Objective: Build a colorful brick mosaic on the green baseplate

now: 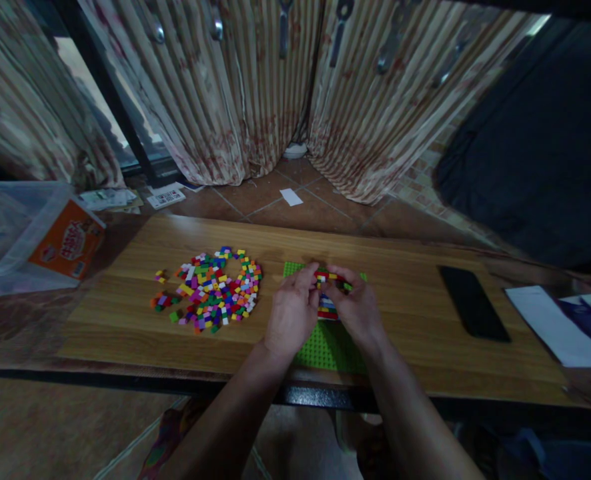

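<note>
A small structure of toy bricks (327,310), in red, yellow, white and blue layers, stands on a green studded baseplate (330,350). My left hand (293,308) is closed against its left side, fingertips at the upper edge. From the right, my right hand (354,303) grips the same structure, with thumb and fingers bent round its top. Both hands cover much of the structure, so any single brick between the fingertips is hidden. A pile of loose colourful bricks (215,290) lies to the left of the baseplate.
The wooden board (410,313) carries a black phone-like slab (473,303) at the right. Papers (555,323) lie beyond it. At the far left stands a clear plastic bin (13,227) with an orange label. Striped curtains (255,100) hang behind the table.
</note>
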